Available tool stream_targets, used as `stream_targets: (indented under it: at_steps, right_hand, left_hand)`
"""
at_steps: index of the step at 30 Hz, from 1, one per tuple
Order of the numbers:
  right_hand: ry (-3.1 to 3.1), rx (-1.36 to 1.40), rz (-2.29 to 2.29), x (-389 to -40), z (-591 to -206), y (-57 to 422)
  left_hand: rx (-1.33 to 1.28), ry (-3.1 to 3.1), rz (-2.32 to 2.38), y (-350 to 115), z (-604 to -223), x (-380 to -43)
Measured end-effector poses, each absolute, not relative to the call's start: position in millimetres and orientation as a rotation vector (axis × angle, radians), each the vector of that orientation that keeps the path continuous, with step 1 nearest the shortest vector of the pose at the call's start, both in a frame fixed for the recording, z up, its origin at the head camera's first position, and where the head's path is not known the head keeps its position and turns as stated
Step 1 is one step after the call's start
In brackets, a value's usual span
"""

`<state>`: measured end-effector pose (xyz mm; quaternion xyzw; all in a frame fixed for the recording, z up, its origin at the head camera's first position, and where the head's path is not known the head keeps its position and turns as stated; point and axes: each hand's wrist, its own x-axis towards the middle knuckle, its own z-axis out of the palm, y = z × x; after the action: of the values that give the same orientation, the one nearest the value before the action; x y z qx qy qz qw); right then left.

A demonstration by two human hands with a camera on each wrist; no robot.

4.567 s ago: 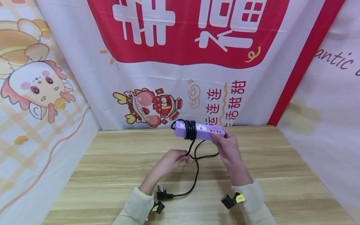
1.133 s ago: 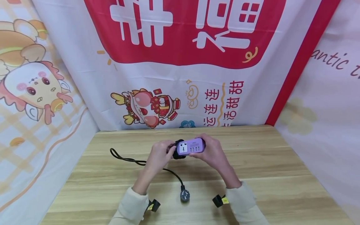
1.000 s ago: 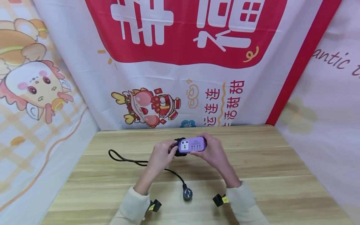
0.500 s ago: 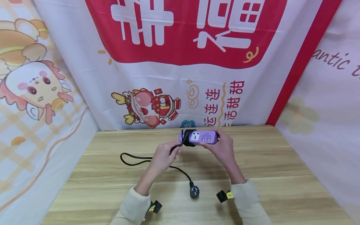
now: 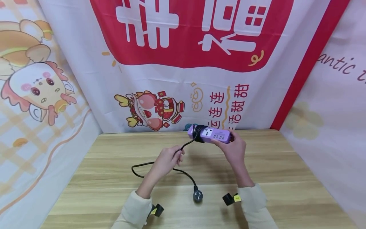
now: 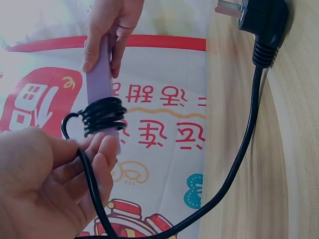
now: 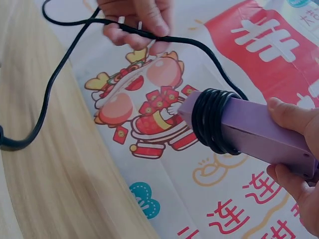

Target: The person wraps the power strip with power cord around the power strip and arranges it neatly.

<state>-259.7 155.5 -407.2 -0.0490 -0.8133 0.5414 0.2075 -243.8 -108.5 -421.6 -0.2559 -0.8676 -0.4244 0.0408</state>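
A purple power strip (image 5: 221, 136) with a white socket panel and several USB ports is held above the table near its back edge. My right hand (image 5: 235, 149) grips its right end. Several turns of the black power cord (image 7: 212, 119) are wrapped round the strip's other end. Lower and to the left, my left hand (image 5: 168, 160) pinches the cord (image 6: 88, 172) between thumb and fingers, with a short stretch running up to the coils. Beyond that hand the loose cord makes a loop to the left. Its black plug (image 5: 197, 195) lies with the prongs showing, nearer me.
The wood-grain table (image 5: 114, 197) has a printed cloth (image 5: 183, 57) hanging behind it. More printed cloth walls stand at the left (image 5: 37, 127) and the right (image 5: 328, 105). A small black wrist camera is strapped at each sleeve.
Over the last second the power strip has risen and shifted right in my right hand. The left hand has drawn the cord away from the coils, and the loose loop has slid right.
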Motion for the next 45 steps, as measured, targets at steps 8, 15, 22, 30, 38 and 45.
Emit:
stream_targets:
  at_steps: [8,15,22,30,38,45]
  right_hand:
    - [-2.208,-0.199,1.666,-262.1,-403.3,157.8]
    - [-2.133,-0.248,1.861,-262.7,-400.0,159.2]
    - [-2.033,-0.341,1.999,-261.1,-393.1,162.6]
    - [-1.944,-0.306,2.133,-262.1,-392.1,163.7]
    - [-1.689,-0.292,2.441,-259.7,-390.2,159.1]
    - [-1.627,-0.27,2.526,-257.8,-391.6,153.7]
  left_hand:
    - [-1.104,-2.609,-1.243,-100.1,-426.8,-239.6]
    - [-1.083,-2.675,-1.24,-98.8,-429.8,-238.8]
    - [-1.064,-2.803,-1.211,-100.9,-432.0,-242.0]
    - [-0.937,-2.832,-1.257,-107.2,-436.9,-249.1]
    - [-0.947,-2.765,-1.385,-104.8,-445.9,-254.1]
    - [-1.004,-2.813,-1.4,-93.2,-454.2,-252.5]
